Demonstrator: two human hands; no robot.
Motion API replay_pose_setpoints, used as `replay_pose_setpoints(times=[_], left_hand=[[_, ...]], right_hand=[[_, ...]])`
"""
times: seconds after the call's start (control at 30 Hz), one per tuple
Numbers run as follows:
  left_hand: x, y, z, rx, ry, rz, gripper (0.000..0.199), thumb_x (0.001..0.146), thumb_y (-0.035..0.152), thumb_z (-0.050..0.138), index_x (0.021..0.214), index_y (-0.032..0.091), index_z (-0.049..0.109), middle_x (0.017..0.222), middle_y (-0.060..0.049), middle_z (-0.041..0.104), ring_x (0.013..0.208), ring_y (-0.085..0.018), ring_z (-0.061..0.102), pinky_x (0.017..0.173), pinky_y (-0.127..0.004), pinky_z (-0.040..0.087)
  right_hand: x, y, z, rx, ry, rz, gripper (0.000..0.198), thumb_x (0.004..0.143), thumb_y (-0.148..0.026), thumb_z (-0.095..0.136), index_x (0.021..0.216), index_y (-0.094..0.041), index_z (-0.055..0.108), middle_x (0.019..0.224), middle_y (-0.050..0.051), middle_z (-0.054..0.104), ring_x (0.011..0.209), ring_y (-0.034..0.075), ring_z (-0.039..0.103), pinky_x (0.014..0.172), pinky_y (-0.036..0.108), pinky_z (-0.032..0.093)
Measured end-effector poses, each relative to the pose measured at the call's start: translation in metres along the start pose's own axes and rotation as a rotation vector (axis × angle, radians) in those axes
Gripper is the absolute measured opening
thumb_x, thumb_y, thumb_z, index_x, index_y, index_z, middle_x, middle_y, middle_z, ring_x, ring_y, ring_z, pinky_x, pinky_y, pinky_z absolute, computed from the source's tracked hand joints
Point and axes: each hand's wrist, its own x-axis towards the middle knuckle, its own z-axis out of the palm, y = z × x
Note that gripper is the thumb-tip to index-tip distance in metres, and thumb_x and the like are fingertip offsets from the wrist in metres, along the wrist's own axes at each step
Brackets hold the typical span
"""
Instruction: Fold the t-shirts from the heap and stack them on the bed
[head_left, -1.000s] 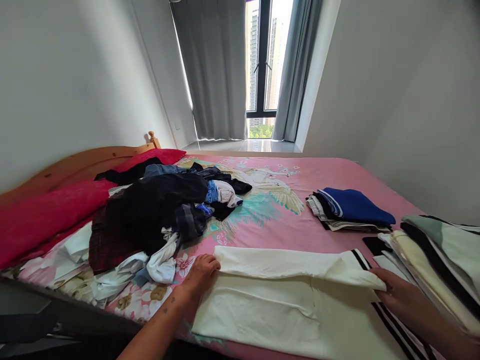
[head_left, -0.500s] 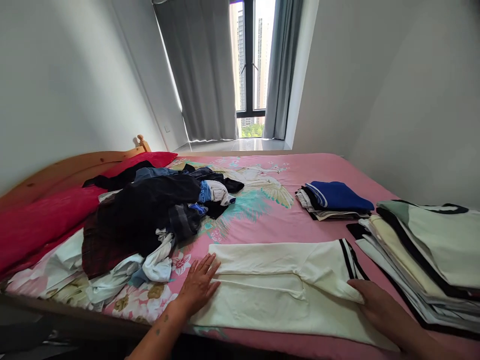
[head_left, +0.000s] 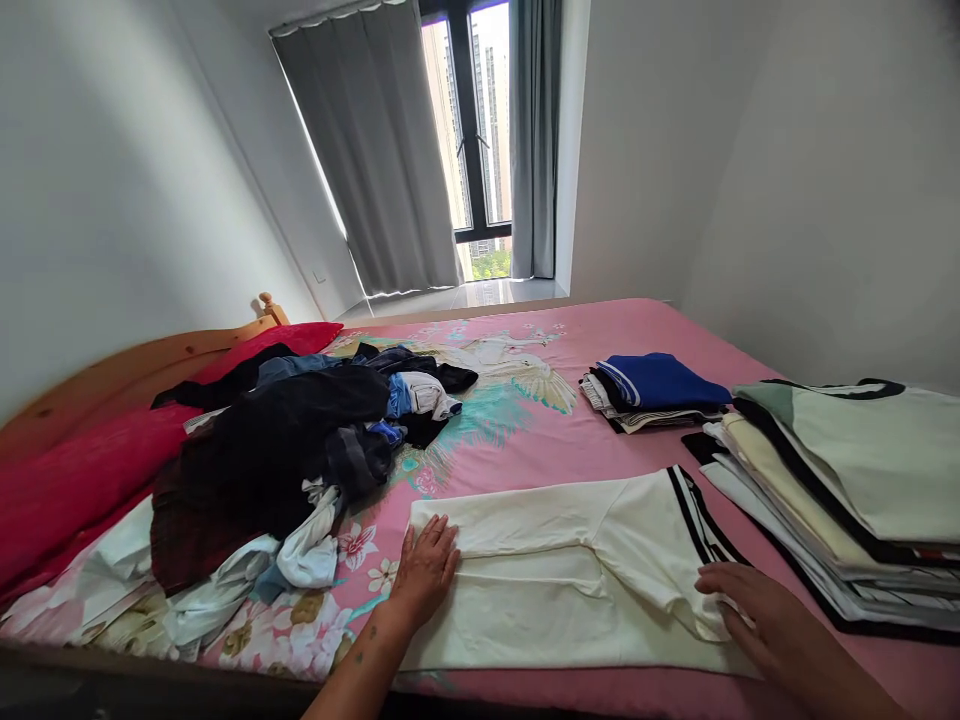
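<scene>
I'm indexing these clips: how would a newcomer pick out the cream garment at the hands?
On the pink bed, look to the near edge, between the clothes heap and the taller folded stack. There the left hand and right hand touch a cream garment. Unlike those neighbours, it lies on its own, with black stripes at its right end.

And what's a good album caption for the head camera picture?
Left hand and right hand on a cream garment, between a jumbled clothes heap and folded stacks.

Bed [head_left: 517,455] w/ wht garment [head_left: 525,620], clothes pile [head_left: 292,430]
</scene>
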Motion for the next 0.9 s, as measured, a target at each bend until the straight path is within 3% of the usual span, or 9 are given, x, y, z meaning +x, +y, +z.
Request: replay_pose_setpoints(times=[0.13,0.27,0.37,0.5,0.57,0.67,0.77,0.83,0.9], left_hand=[[0.003,0.003,-0.004,-0.036,0.044,-0.026,0.034,0.086,0.032,0.045,0.116,0.021,0.056,0.123,-0.010,0.057,0.117,-0.026,0.049,0.101,-0.048,0.038],[-0.016,0.039,-0.001,-0.245,0.032,0.116,0.025,0.086,0.032,0.045,0.105,0.026,0.059,0.112,-0.006,0.062,0.106,-0.022,0.056,0.095,-0.041,0.046],[-0.028,0.088,0.011,-0.390,-0.062,0.271,0.026,0.085,0.024,0.044,0.106,0.029,0.059,0.114,-0.005,0.062,0.112,-0.020,0.053,0.102,-0.039,0.041],[-0.024,0.148,0.026,-0.473,-0.199,0.419,0.038,0.083,0.018,0.043,0.117,0.031,0.053,0.127,-0.001,0.057,0.126,-0.018,0.042,0.114,-0.041,0.023],[-0.015,0.169,0.029,-0.485,-0.240,0.469,0.044,0.083,0.019,0.042,0.126,0.029,0.046,0.136,-0.002,0.049,0.131,-0.018,0.036,0.116,-0.042,0.019],[0.000,0.189,0.030,-0.497,-0.255,0.510,0.052,0.086,0.022,0.038,0.138,0.025,0.032,0.144,-0.005,0.038,0.136,-0.019,0.028,0.116,-0.041,0.019],[0.018,0.203,0.034,-0.487,-0.184,0.509,0.056,0.087,0.029,0.038,0.141,0.023,0.025,0.147,-0.006,0.033,0.137,-0.022,0.024,0.116,-0.042,0.018],[0.033,0.210,0.042,-0.453,-0.139,0.503,0.052,0.088,0.032,0.036,0.139,0.024,0.031,0.145,-0.007,0.037,0.135,-0.024,0.028,0.115,-0.044,0.019],[0.050,0.213,0.053,-0.396,-0.187,0.463,0.046,0.088,0.033,0.035,0.132,0.023,0.043,0.138,-0.010,0.045,0.129,-0.027,0.037,0.111,-0.047,0.024]], right_hand=[[0.014,-0.026,-0.006,0.022,-0.012,0.034,0.029,0.083,-0.042,0.047,0.103,-0.026,0.060,0.111,0.007,0.062,0.107,0.024,0.056,0.093,0.040,0.045],[0.016,-0.050,0.012,-0.002,-0.113,0.010,0.048,0.069,-0.046,0.064,0.113,-0.027,0.057,0.116,0.008,0.060,0.108,0.028,0.054,0.092,0.043,0.044],[0.013,-0.064,0.033,-0.031,-0.148,-0.038,0.048,0.062,-0.032,0.068,0.109,-0.026,0.058,0.114,0.008,0.060,0.108,0.029,0.053,0.092,0.045,0.043],[0.014,-0.069,0.042,-0.039,-0.100,-0.035,0.017,0.077,-0.024,0.052,0.092,-0.024,0.059,0.099,0.006,0.063,0.095,0.024,0.058,0.083,0.040,0.046],[0.017,-0.067,0.036,-0.001,-0.094,-0.003,0.016,0.084,-0.026,0.044,0.090,-0.023,0.059,0.091,0.007,0.064,0.086,0.022,0.060,0.078,0.038,0.048],[0.023,-0.063,0.025,0.073,-0.098,0.033,0.021,0.088,-0.031,0.039,0.094,-0.022,0.058,0.092,0.007,0.065,0.085,0.021,0.062,0.077,0.036,0.050],[0.027,-0.063,0.016,0.123,-0.088,0.045,0.020,0.088,-0.033,0.041,0.096,-0.024,0.057,0.094,0.005,0.066,0.087,0.020,0.063,0.077,0.033,0.051],[0.027,-0.063,0.013,0.145,-0.086,0.046,0.020,0.088,-0.033,0.042,0.098,-0.025,0.057,0.094,0.005,0.066,0.088,0.020,0.063,0.077,0.032,0.051],[0.026,-0.063,0.010,0.159,-0.096,0.040,0.020,0.087,-0.031,0.042,0.098,-0.026,0.058,0.095,0.004,0.066,0.088,0.019,0.063,0.077,0.031,0.051]])
